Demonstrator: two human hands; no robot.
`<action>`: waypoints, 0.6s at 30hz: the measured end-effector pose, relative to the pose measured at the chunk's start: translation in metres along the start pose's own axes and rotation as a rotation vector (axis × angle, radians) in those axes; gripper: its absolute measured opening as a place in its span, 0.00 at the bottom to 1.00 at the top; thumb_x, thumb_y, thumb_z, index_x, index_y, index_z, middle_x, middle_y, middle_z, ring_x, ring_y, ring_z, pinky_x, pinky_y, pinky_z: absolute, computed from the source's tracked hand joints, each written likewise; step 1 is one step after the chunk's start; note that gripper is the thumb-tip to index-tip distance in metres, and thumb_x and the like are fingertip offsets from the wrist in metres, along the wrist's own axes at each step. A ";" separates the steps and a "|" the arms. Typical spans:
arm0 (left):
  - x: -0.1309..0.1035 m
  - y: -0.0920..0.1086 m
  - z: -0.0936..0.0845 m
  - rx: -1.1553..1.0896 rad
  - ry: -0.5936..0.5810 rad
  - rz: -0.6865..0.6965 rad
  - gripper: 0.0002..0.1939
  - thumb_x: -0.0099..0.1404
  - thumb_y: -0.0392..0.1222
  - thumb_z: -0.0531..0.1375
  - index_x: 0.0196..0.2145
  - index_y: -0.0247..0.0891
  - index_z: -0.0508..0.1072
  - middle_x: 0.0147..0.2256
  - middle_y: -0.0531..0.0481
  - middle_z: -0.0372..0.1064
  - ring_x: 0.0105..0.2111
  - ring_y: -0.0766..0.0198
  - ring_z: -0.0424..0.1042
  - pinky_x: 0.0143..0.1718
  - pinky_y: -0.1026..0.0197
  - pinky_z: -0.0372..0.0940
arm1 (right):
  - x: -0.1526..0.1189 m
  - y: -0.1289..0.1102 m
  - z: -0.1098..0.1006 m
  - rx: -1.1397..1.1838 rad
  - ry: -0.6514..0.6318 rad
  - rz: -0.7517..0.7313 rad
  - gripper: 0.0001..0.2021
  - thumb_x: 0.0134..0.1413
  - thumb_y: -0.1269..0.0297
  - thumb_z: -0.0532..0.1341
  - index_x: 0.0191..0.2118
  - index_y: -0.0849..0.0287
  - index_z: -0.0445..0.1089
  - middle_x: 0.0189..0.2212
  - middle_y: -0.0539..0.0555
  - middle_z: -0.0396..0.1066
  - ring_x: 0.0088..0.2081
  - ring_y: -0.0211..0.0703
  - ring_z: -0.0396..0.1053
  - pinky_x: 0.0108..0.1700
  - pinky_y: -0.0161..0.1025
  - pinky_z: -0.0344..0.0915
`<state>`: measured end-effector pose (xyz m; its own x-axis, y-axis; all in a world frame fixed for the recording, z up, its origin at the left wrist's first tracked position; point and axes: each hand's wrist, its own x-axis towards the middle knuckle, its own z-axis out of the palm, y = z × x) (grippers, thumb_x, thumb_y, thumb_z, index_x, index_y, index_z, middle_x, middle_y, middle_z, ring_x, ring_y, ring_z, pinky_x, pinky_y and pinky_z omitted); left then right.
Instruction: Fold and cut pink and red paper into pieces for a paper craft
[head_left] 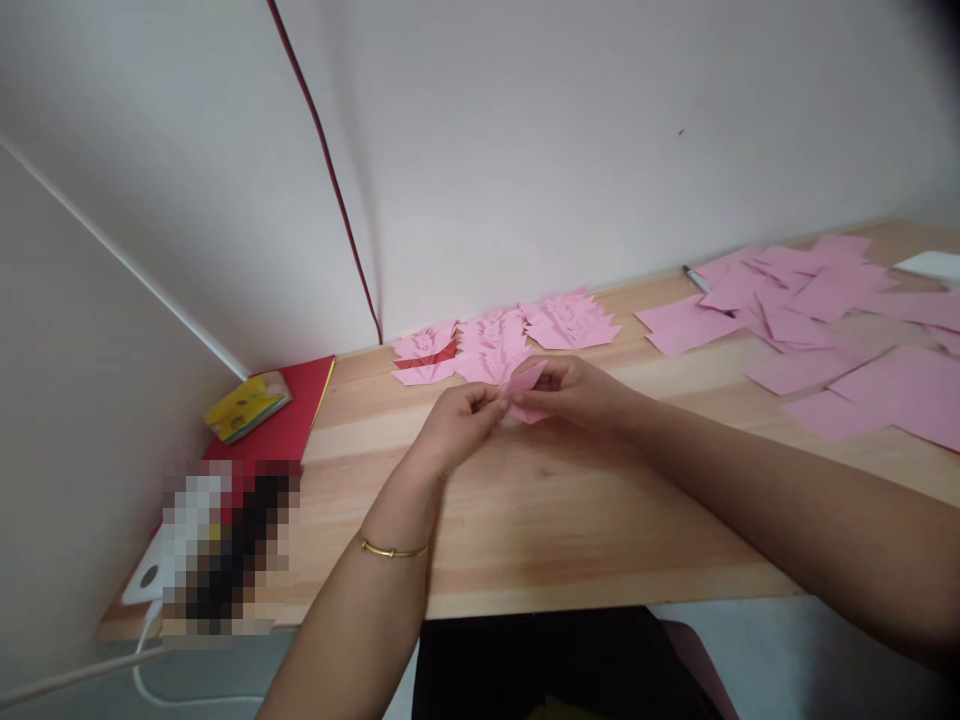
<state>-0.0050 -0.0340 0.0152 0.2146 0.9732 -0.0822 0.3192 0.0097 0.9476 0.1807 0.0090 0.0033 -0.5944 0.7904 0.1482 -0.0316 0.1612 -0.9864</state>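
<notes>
Near the middle of the wooden table, a small folded piece of pink paper is pinched between both hands. My left hand closes its fingertips on the paper's left end, and a gold bangle sits on that wrist. My right hand grips the paper from the right, thumb and fingers together. Just behind them lie cut pink papers with jagged edges, in rows near the wall. Another such group is to their right. A red strip lies across the pink pieces at the left.
Loose pink sheets spread over the right side, with a pen beside them. At the left are a red folder, a yellow packet and a white device with a cable, partly pixelated. A dark red cord hangs along the wall.
</notes>
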 end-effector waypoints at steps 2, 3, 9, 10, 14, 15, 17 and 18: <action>0.001 -0.003 0.001 -0.171 0.018 -0.015 0.10 0.55 0.45 0.62 0.30 0.35 0.71 0.24 0.53 0.64 0.22 0.71 0.59 0.25 0.66 0.52 | -0.001 -0.002 0.002 0.018 0.079 -0.003 0.10 0.45 0.58 0.65 0.32 0.59 0.71 0.32 0.52 0.70 0.35 0.40 0.68 0.37 0.38 0.65; 0.002 -0.004 0.001 -0.246 0.025 -0.017 0.10 0.54 0.44 0.63 0.30 0.34 0.71 0.24 0.53 0.65 0.23 0.71 0.61 0.27 0.65 0.54 | -0.001 -0.003 0.003 0.042 0.104 0.007 0.10 0.45 0.58 0.65 0.33 0.58 0.71 0.32 0.52 0.70 0.35 0.40 0.68 0.37 0.38 0.65; 0.004 -0.002 0.003 -0.461 0.044 -0.062 0.08 0.50 0.40 0.65 0.26 0.33 0.71 0.21 0.53 0.66 0.24 0.70 0.64 0.32 0.63 0.59 | -0.004 -0.007 0.006 0.059 0.149 0.082 0.14 0.45 0.59 0.64 0.40 0.55 0.70 0.34 0.50 0.70 0.34 0.40 0.68 0.34 0.36 0.64; 0.004 -0.002 0.004 -0.479 0.045 -0.071 0.08 0.50 0.40 0.65 0.25 0.33 0.71 0.21 0.53 0.66 0.24 0.70 0.64 0.32 0.63 0.59 | -0.004 -0.007 0.006 0.038 0.148 0.080 0.14 0.45 0.59 0.64 0.40 0.55 0.70 0.35 0.50 0.70 0.34 0.40 0.68 0.34 0.36 0.64; 0.004 -0.001 0.006 -0.517 0.085 -0.084 0.07 0.49 0.38 0.64 0.23 0.33 0.70 0.20 0.53 0.66 0.22 0.70 0.64 0.29 0.64 0.58 | -0.003 -0.002 0.005 0.021 0.117 0.087 0.10 0.45 0.59 0.64 0.35 0.56 0.71 0.32 0.50 0.71 0.32 0.39 0.68 0.32 0.35 0.63; 0.004 -0.001 0.006 -0.522 0.093 -0.080 0.07 0.49 0.38 0.64 0.22 0.34 0.69 0.19 0.53 0.66 0.21 0.71 0.63 0.28 0.65 0.57 | -0.003 -0.001 0.005 0.025 0.107 0.094 0.09 0.45 0.60 0.64 0.33 0.56 0.72 0.31 0.50 0.71 0.31 0.38 0.68 0.31 0.35 0.63; 0.004 0.000 0.007 -0.539 0.105 -0.068 0.07 0.49 0.36 0.63 0.19 0.34 0.67 0.17 0.54 0.64 0.20 0.72 0.61 0.26 0.66 0.55 | -0.002 0.000 0.005 0.033 0.089 0.104 0.07 0.44 0.61 0.64 0.32 0.56 0.71 0.29 0.49 0.71 0.29 0.37 0.67 0.29 0.34 0.62; 0.004 0.000 0.007 -0.552 0.108 -0.062 0.08 0.48 0.36 0.63 0.18 0.34 0.66 0.16 0.55 0.62 0.19 0.72 0.60 0.25 0.66 0.54 | -0.002 0.000 0.006 0.036 0.079 0.105 0.07 0.44 0.61 0.64 0.32 0.56 0.71 0.29 0.49 0.71 0.29 0.36 0.67 0.29 0.34 0.61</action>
<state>0.0029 -0.0314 0.0130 0.1063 0.9846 -0.1386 -0.2077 0.1583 0.9653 0.1776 0.0039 0.0021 -0.5311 0.8460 0.0475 -0.0018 0.0549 -0.9985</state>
